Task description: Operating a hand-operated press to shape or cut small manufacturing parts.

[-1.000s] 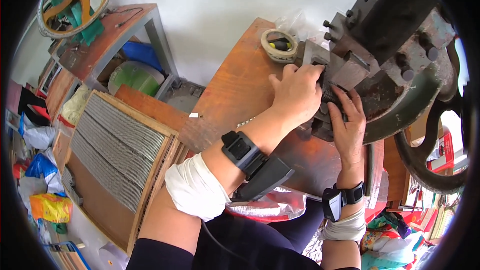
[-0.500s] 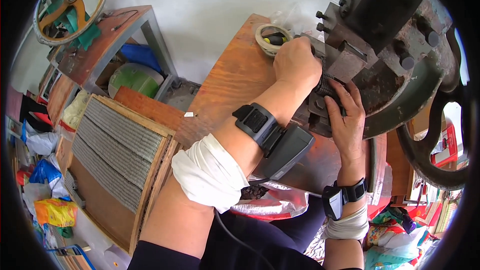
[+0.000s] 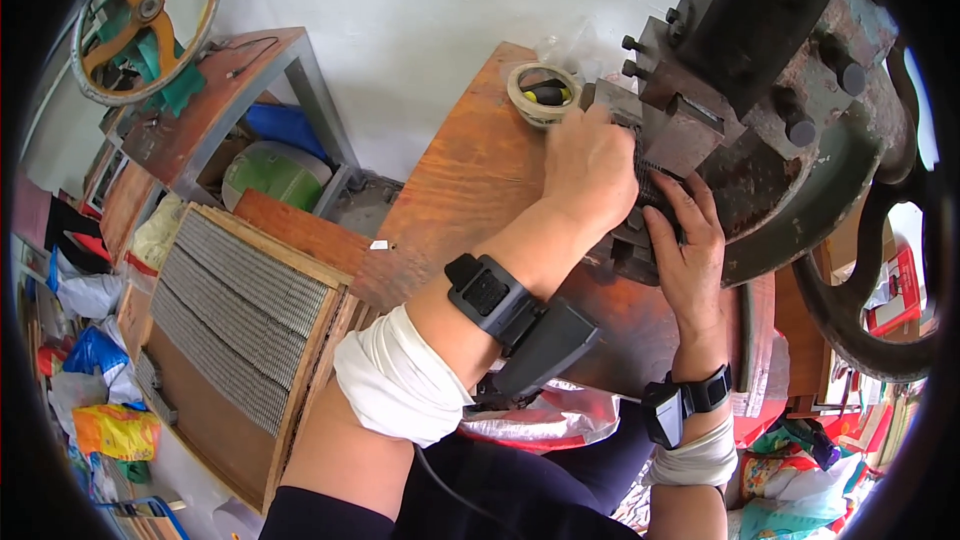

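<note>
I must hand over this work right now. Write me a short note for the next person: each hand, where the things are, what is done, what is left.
Left hand: laid over the bed of the heavy press machine, fingers curled down on a dark ridged part; whether it grips is hidden.
Right hand: flat at the press bed, fingers touching the same ridged part from below.
Nearby: tape roll on the wooden bench; wooden tray of grey pieces at the left.
Done: part sits at the press.
Left: cannot tell if it has been pressed.
</note>
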### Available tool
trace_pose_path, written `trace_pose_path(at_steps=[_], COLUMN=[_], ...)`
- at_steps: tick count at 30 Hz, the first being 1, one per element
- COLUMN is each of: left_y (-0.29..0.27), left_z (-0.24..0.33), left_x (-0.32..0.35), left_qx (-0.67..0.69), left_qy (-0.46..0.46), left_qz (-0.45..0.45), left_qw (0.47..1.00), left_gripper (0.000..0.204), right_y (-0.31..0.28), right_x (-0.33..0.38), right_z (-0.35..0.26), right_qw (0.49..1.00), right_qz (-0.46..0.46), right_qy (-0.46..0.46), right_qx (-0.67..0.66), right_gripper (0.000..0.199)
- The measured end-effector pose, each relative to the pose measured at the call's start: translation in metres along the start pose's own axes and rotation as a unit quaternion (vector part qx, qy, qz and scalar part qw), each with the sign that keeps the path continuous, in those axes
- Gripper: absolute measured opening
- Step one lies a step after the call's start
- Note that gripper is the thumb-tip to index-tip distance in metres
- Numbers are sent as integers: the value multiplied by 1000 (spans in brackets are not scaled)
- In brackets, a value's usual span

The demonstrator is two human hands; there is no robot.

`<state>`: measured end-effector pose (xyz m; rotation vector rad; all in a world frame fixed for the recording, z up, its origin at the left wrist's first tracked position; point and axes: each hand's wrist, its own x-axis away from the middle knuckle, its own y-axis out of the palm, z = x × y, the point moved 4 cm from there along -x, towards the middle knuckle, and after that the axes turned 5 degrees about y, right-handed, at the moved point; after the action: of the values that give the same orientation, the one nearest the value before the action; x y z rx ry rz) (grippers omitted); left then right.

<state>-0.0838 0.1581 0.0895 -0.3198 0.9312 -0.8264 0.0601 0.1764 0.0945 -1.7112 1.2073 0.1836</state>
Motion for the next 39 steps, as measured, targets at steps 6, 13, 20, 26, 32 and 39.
trace_pose_path(at_steps=[6,13,20,26,32,39], left_y=[4,2,3,4,9,11], left_z=[-1,-14,-10,-17,-20,-22], left_x=[15,18,21,18,20,19], left_qx=[50,75,93,206,129,167], left_qy=[-9,-1,6,27,-13,-8], left_qz=[19,25,-51,-8,-33,-21], left_qw=[999,997,994,978,991,986], left_gripper=[17,18,27,28,27,27], right_y=[-2,-9,6,4,4,-3], right_x=[4,2,-22,-18,-15,-14], right_z=[8,2,4,8,-4,-19], right_qw=[998,997,996,995,1000,995], right_qz=[36,14,-7,1,-16,60], right_qy=[45,65,83,86,21,-44], right_qx=[-6,-44,18,-49,6,67], right_gripper=[38,40,62,52,33,29])
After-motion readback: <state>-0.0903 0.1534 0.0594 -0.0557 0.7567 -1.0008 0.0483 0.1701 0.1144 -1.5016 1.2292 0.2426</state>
